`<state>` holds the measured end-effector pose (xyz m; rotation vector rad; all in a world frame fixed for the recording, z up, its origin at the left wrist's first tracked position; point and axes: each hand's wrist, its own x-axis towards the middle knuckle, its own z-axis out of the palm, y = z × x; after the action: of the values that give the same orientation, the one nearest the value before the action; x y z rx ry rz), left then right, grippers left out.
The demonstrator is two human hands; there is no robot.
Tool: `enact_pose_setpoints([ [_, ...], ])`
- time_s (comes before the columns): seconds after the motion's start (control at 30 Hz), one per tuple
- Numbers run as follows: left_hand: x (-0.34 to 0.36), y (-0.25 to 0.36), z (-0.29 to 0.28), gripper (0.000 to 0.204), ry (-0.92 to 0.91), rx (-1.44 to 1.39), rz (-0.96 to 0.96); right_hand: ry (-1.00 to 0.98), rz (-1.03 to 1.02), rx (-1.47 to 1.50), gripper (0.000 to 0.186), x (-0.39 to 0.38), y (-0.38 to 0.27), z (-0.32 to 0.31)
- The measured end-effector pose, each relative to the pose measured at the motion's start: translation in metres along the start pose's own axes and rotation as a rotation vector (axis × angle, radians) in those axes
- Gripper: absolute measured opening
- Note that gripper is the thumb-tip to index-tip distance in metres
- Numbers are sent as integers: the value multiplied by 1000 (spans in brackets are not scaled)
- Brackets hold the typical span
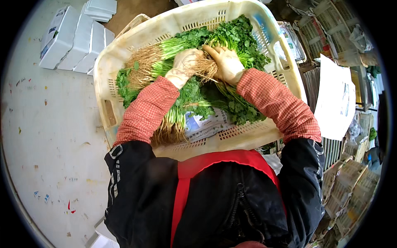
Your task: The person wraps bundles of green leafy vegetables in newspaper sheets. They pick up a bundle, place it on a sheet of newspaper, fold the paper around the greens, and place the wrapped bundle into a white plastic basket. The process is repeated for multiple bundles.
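Observation:
Both hands wear pale gloves and work inside a large cream plastic crate point(264, 134) filled with leafy coriander. A bunch of coriander point(206, 68) shows its thin brown roots between them. My right hand point(228, 66) is closed round this bunch, thumb stretched toward the left. My left hand point(185, 66) is closed at the other side of the roots; its fingertips are partly hidden. More coriander with long roots point(144, 62) lies to the left. Dark green leaves point(237, 35) fill the far right part. A printed sheet point(209, 124) lines the near side under another rooted bundle point(171, 124).
White foam boxes point(68, 39) stand at the far left on a pale, stained surface point(53, 144). At the right are a white paper sheet point(335, 99) and stacked slatted crates point(318, 31). Further crates point(349, 190) stand at the lower right.

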<state>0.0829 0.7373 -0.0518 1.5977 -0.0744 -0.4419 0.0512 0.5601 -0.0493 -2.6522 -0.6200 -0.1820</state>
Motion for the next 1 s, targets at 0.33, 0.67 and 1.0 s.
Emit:
enact_pose_setpoints([
  [0.33, -80, -38, -12, 35, -276, 1375, 459, -206, -93, 24, 32, 4, 6, 4],
  [0.67, -90, -78, 8, 27, -339, 1824, 728, -315, -142, -9, 33, 2, 3, -18],
  [1.0, -101, -91, 28, 16, -289, 1689, 579, -328, -117, 25, 46, -2, 8, -18],
])
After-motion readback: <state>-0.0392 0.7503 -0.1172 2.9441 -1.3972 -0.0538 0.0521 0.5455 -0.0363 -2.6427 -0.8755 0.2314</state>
